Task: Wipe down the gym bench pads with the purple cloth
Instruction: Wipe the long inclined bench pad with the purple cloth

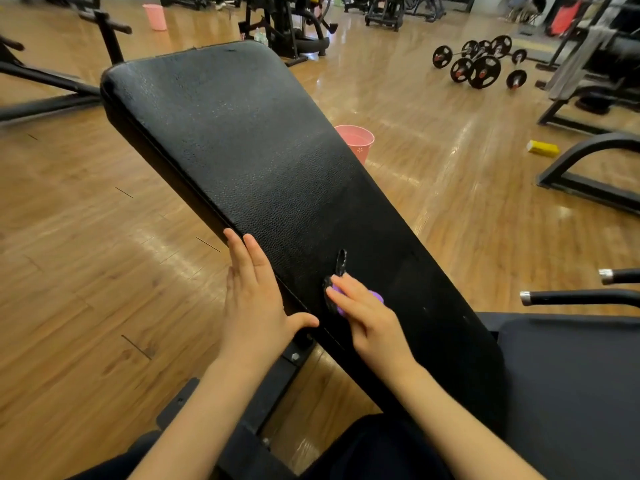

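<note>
A long black back pad (249,140) of a gym bench slopes from the upper left down to the lower right, with a tear near its lower middle. My right hand (367,317) presses a small purple cloth (375,296) onto the pad just below the tear; most of the cloth is hidden under my fingers. My left hand (254,299) rests flat against the pad's left edge, fingers straight and thumb lying on the top surface. A black seat pad (575,382) sits at the lower right.
A pink bucket (358,142) stands on the wooden floor behind the bench, another pink bucket (155,16) far back. Barbells (479,65) lie at the upper right. A yellow block (542,148), black machine frames (585,161) and chrome-tipped handles (568,296) lie to the right.
</note>
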`<state>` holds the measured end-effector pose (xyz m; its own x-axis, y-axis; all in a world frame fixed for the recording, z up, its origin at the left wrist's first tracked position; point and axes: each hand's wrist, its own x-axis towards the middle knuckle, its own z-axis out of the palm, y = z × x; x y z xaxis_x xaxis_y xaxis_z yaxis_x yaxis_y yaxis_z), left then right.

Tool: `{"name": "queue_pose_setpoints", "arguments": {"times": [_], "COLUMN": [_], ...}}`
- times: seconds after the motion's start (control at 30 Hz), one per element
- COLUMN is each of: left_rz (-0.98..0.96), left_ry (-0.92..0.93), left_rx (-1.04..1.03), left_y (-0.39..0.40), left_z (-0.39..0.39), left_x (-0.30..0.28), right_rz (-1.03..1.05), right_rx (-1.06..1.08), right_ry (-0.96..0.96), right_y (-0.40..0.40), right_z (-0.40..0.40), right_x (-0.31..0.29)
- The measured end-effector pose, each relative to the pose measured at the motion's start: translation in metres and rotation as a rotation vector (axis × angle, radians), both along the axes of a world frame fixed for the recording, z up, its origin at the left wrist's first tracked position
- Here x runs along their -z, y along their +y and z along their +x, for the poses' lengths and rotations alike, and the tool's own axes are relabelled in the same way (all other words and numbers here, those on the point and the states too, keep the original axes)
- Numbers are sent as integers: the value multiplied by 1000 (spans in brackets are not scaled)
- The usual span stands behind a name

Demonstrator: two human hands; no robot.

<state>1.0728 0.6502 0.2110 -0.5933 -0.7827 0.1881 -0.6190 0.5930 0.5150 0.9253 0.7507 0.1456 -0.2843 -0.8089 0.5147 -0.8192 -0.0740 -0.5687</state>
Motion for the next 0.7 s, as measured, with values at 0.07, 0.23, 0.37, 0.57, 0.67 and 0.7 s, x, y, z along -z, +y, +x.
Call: {"name": "queue_pose_setpoints", "arguments": {"times": [0.07,0.23,0.37,0.57,0.67,0.7], "left_rz": [0,6,8,23,14,14], "left_ry": [10,37,49,100,114,116], "left_rx": [-15,-39,-43,-47,-56,-58], "left_y": [0,2,1,2,3,3], "left_z": [-2,-5,-5,-7,-9,-9], "left_x": [2,3,5,7,8,8], "right_rz": [0,42,96,101,90,69], "right_rx": [63,259,427,493,494,475], "right_ry": [-59,-249,-411,-430,-449,-442], "right_y": [-16,-51,-60,-58,-50,-44], "right_z": [-23,-95,-135,-123,-99,-84], "right_x": [-6,-21,-18,-17,-19,-18]}}
